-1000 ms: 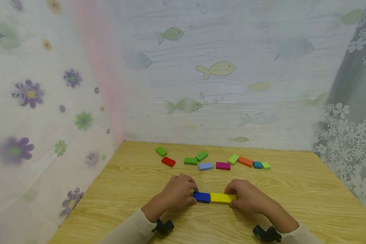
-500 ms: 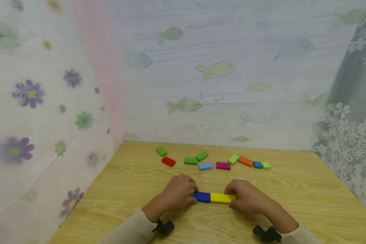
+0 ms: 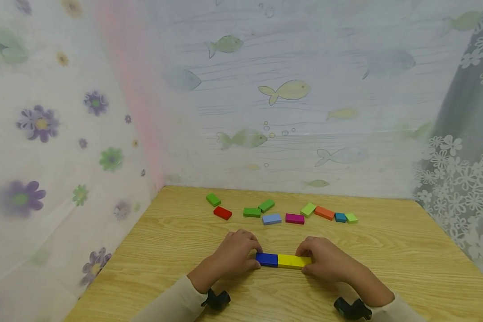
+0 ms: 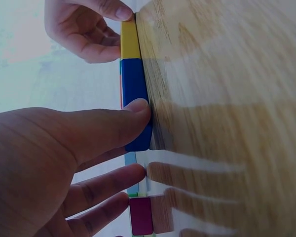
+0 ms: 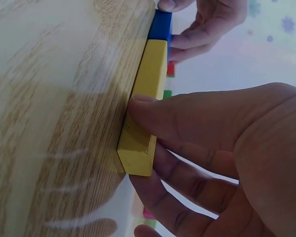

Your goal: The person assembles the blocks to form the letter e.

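Note:
A dark blue block and a longer yellow block lie end to end on the wooden table, their short faces meeting. My left hand pinches the blue block near its left end; in the left wrist view the thumb lies along the near side of that block. My right hand pinches the right part of the yellow block. The right wrist view shows the thumb on the near side of the yellow block, with the fingers behind it partly hidden.
Behind the hands, several loose blocks form a scattered row: a red block, a green block, a light blue block, a magenta block, an orange block and others. Patterned curtains stand behind and left of the table.

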